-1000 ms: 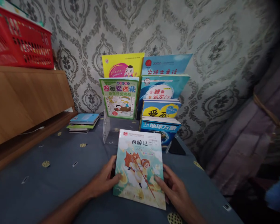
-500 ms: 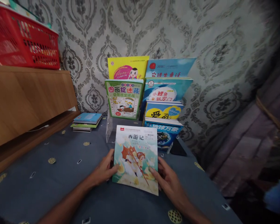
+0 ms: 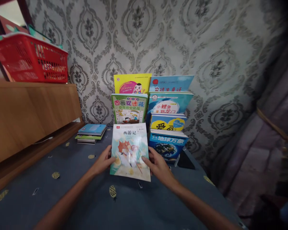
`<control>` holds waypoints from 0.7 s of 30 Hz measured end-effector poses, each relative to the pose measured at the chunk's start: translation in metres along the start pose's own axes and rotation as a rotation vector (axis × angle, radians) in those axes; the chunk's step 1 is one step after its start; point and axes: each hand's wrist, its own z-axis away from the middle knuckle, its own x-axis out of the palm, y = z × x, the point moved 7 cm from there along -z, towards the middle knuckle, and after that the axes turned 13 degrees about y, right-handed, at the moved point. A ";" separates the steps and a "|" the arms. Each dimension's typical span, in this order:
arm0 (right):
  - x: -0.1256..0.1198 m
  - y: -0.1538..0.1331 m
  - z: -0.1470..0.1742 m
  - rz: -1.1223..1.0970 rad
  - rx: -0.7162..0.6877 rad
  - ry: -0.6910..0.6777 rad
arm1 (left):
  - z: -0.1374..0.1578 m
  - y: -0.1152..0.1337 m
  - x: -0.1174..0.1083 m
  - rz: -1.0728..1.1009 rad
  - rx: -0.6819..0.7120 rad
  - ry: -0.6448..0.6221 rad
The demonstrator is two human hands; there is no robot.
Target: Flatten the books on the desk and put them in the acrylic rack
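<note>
Between my two hands I hold a children's book (image 3: 129, 153) with a pale green cover and a figure in a red cape, its front facing me. My left hand (image 3: 106, 160) grips its left edge, thumb on the cover. On the right edge my right hand (image 3: 157, 164) does the same, fingers behind. The held book covers the lower part of a green picture book (image 3: 129, 110). Behind that stands a yellow book (image 3: 133, 80). To the right, a blue earth book (image 3: 167, 147) leans in front of a yellow-and-blue book (image 3: 168, 122) and taller blue books (image 3: 174, 101).
A small stack of books (image 3: 92, 130) lies at the left on the dark patterned cloth (image 3: 86, 198). A red basket (image 3: 36, 60) sits on the wooden cabinet (image 3: 33, 115). A dark flat object (image 3: 186, 159) lies right of the upright books; a curtain (image 3: 244, 166) hangs farther right.
Both hands have carried the held book left and forward, and it now overlaps the lower part of the green picture book. The camera view has tilted upward.
</note>
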 end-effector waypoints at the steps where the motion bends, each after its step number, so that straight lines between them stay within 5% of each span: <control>1: 0.001 -0.003 -0.006 -0.001 -0.015 -0.003 | -0.006 0.002 -0.003 -0.024 0.010 0.007; 21: -0.017 -0.064 -0.086 0.083 -0.263 0.137 | -0.070 0.099 -0.009 -0.208 0.289 0.009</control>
